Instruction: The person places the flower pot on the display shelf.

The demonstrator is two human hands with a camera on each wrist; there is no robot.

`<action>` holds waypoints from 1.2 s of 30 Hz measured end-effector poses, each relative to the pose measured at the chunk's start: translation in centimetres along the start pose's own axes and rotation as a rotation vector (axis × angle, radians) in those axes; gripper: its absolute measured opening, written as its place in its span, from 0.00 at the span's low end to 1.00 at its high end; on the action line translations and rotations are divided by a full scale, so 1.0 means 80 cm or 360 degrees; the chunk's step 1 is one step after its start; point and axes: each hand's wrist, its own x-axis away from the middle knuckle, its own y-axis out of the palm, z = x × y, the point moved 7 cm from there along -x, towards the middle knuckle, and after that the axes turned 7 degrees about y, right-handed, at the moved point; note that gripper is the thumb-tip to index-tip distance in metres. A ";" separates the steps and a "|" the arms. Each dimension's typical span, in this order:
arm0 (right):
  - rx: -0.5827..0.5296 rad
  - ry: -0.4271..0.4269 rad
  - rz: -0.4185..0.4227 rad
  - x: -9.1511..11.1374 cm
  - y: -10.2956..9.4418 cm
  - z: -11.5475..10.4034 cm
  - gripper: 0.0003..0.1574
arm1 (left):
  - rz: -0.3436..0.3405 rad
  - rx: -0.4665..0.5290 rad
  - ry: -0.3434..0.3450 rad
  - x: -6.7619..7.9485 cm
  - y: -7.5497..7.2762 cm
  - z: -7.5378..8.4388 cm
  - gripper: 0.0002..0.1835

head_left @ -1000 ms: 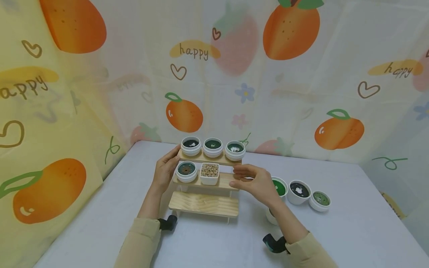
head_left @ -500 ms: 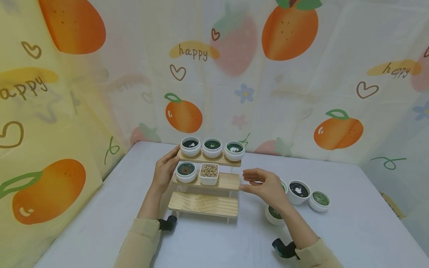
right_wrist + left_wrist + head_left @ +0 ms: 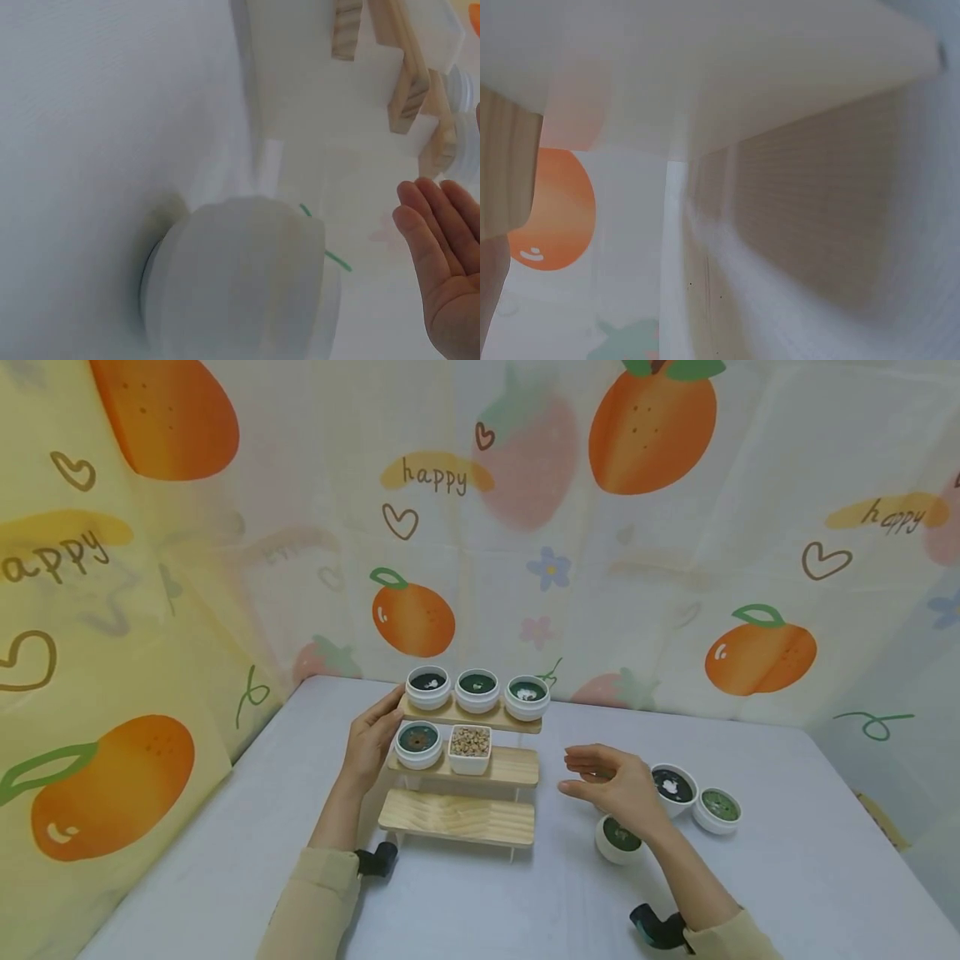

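Note:
A three-tier wooden stand (image 3: 457, 816) with pale supports stands mid-table. My left hand (image 3: 366, 745) holds it by the left end of the top shelf; in the left wrist view the wooden shelf end (image 3: 510, 169) shows with a bit of finger beside it. Three white cups (image 3: 477, 691) with dark or green contents line the top shelf. On the middle shelf sit a round white cup (image 3: 418, 745) and a square white cup (image 3: 469, 752) of beige bits. My right hand (image 3: 618, 785), fingers extended and holding nothing, hovers between the stand and the cups at right.
Right of the stand, a green-filled cup (image 3: 618, 842), a dark-filled cup (image 3: 672, 787) and a smaller green cup (image 3: 717, 811) stand on the white-covered table (image 3: 817, 860). A white cup (image 3: 240, 285) looms close in the right wrist view. Fruit-printed cloth (image 3: 637, 543) hangs behind.
My right hand has drawn away from the middle shelf toward the right, now covering the bright green cup and uncovering the nearer one. My left hand stays on the stand.

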 end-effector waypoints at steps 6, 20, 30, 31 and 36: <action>0.0082 0.0033 0.0029 0.005 -0.013 0.013 0.33 | -0.0005 -0.0012 0.0005 0.000 0.001 0.000 0.26; 0.0069 0.0071 0.0021 0.017 -0.033 0.035 0.34 | -0.0022 -0.0003 -0.0033 0.001 0.000 -0.001 0.27; 0.0100 0.0045 0.0001 0.024 -0.047 0.041 0.30 | -0.0012 0.0004 -0.0034 0.000 0.000 -0.001 0.27; 0.0101 0.0046 -0.0001 0.025 -0.048 0.042 0.29 | -0.0012 0.0003 -0.0033 0.000 0.000 -0.001 0.27; 0.0105 0.0091 -0.0038 0.029 -0.054 0.050 0.25 | -0.0014 0.0008 -0.0033 0.000 0.001 0.000 0.27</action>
